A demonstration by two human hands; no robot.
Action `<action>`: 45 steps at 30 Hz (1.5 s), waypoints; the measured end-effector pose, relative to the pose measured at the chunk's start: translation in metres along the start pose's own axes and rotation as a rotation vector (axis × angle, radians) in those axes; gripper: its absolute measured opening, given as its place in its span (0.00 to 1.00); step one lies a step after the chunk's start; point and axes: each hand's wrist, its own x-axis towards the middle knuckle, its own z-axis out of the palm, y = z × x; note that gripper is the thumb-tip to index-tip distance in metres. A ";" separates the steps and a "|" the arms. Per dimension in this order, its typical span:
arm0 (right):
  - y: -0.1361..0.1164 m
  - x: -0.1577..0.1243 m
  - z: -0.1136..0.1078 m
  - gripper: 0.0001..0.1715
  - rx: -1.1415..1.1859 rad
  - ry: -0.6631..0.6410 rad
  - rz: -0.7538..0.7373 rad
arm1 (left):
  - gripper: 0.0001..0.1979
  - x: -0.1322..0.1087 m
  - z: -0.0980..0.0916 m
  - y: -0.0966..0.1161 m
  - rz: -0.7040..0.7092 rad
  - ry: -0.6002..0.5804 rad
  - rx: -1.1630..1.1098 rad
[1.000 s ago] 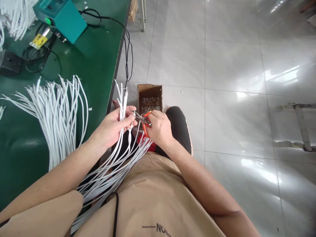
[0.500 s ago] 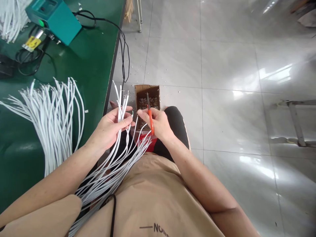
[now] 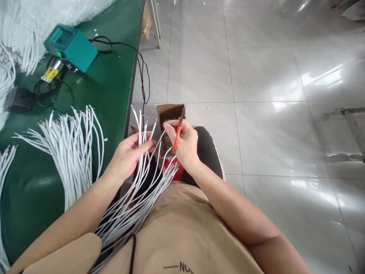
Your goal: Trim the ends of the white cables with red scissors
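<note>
My left hand (image 3: 132, 154) is closed round several white cables (image 3: 140, 142), whose ends stick up past the thumb. In my right hand (image 3: 185, 144) sits a pair of scissors (image 3: 177, 135) with orange-red handles, the dark tips pointing away from me. The thumb and forefinger of that hand also pinch the end of one white cable (image 3: 162, 136). More loose white cables (image 3: 151, 198) run across my lap, their ends fanned out under the right hand. Just beyond the hands, a cardboard box (image 3: 171, 110) holds small clippings.
On the green table (image 3: 114, 83) at left lie a bundle of white cables (image 3: 74, 160), a teal machine (image 3: 72, 49) with black cords, and more cables under clear plastic (image 3: 65, 11). White crumbs dot the tiled floor (image 3: 205, 72) around the box. A metal frame (image 3: 353, 129) stands far right.
The view has shifted, showing more of the table. My right hand has turned, tilting the scissors to the right, and it now pinches a cable end. The left hand keeps its grip on the cables.
</note>
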 end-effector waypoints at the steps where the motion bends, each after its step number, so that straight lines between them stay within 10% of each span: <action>1: -0.004 0.003 0.001 0.13 0.001 -0.049 -0.005 | 0.17 0.000 0.000 0.000 0.003 -0.006 0.009; 16: 0.008 -0.001 0.011 0.21 -0.045 -0.359 0.206 | 0.15 0.007 -0.001 0.005 0.082 0.029 -0.008; 25: 0.015 0.014 -0.005 0.16 -0.793 -0.470 -0.165 | 0.15 0.007 -0.002 0.007 0.110 0.049 0.079; 45: 0.002 0.008 -0.011 0.18 -1.052 -0.617 -0.218 | 0.13 0.008 -0.005 0.000 0.255 0.158 0.400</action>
